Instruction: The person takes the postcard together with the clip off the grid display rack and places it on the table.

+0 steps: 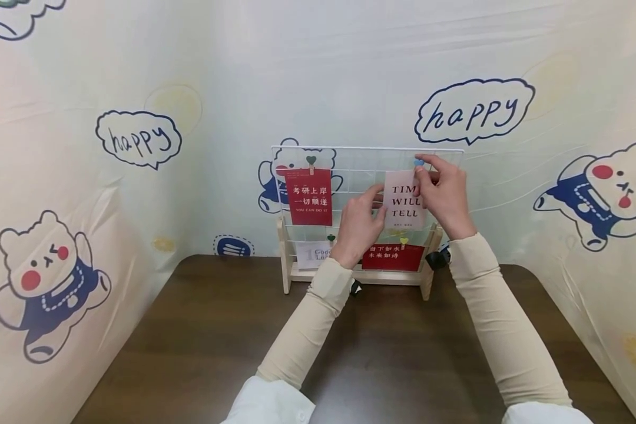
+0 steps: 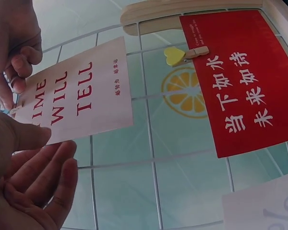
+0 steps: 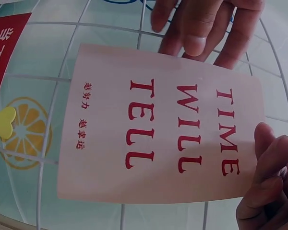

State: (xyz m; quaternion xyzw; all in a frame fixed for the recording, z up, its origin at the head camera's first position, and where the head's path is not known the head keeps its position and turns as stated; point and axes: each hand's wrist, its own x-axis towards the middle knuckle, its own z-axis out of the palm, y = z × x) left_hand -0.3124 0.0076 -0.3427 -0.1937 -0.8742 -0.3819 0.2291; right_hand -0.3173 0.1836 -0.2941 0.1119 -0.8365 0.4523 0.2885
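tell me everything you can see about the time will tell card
The card is a pale pink paper rectangle printed in dark red capitals, TIME WILL TELL, with small red characters below. It hangs upright and flat against the white wire grid, near its upper right. The right hand pinches its top right corner beside a blue heart clip; the left hand is at its left edge. A red card hangs just below.
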